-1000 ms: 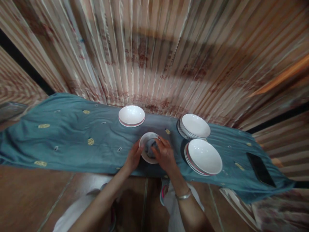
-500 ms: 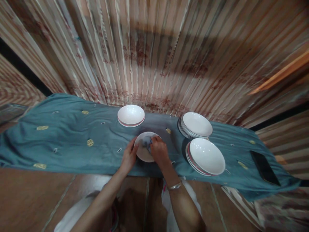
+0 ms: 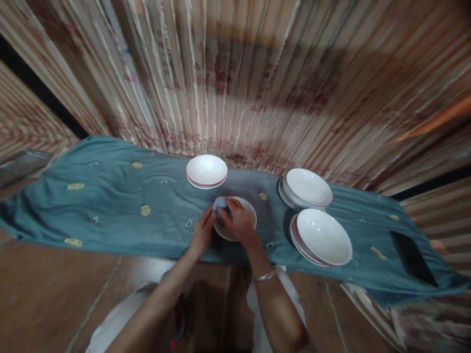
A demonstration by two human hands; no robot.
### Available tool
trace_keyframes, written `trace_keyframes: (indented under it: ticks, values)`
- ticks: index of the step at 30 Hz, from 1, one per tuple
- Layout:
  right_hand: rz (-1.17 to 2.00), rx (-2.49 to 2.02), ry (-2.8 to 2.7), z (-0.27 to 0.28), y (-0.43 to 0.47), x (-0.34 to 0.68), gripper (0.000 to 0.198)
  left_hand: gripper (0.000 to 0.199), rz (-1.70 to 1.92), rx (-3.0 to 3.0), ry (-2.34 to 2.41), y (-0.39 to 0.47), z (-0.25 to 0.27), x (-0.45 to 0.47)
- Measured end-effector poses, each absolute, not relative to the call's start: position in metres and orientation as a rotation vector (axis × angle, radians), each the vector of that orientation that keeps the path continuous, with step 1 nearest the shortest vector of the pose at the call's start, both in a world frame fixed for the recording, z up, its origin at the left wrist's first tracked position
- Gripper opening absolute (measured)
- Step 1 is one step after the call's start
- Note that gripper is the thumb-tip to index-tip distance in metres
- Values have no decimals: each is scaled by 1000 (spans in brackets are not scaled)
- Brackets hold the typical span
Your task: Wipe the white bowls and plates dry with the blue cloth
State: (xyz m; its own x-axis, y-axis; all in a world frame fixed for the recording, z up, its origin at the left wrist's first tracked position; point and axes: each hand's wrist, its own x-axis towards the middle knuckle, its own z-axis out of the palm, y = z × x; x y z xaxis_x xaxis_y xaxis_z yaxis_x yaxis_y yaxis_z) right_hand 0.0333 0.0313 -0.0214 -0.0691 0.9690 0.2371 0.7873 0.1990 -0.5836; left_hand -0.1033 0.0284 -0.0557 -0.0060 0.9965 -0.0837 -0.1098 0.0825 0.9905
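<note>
A white bowl or deep plate (image 3: 249, 208) rests on the cloth-covered table in front of me, partly hidden by both hands. My left hand (image 3: 203, 229) grips its left rim, fingers closed around the edge. Inside and over the rim's left side, my right hand (image 3: 238, 220) presses a bunched grey-blue cloth (image 3: 220, 202). The cloth sits right beside my left fingers. A bracelet circles my right wrist.
Behind the bowl stands a short stack of white bowls (image 3: 206, 170). To the right are two taller stacks, one farther back (image 3: 309, 188) and one nearer (image 3: 324, 237). A black phone (image 3: 412, 257) lies on the green tablecloth (image 3: 117, 206) at the right. A pleated curtain hangs behind.
My right hand has moved the cloth from the bowl's inside to its left rim, close to my left hand. The view has shifted slightly; the stacks have stayed in place.
</note>
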Motion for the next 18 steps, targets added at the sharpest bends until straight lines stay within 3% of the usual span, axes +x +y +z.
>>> trace_keyframes:
  ticks: [9, 18]
  values:
    - [643, -1310, -1952, -15, 23, 36, 27, 47, 1176, 1072, 1292, 27, -50, -108]
    - [797, -1261, -2073, 0, 10, 45, 25, 56, 1166, 1210, 1199, 24, -37, -102]
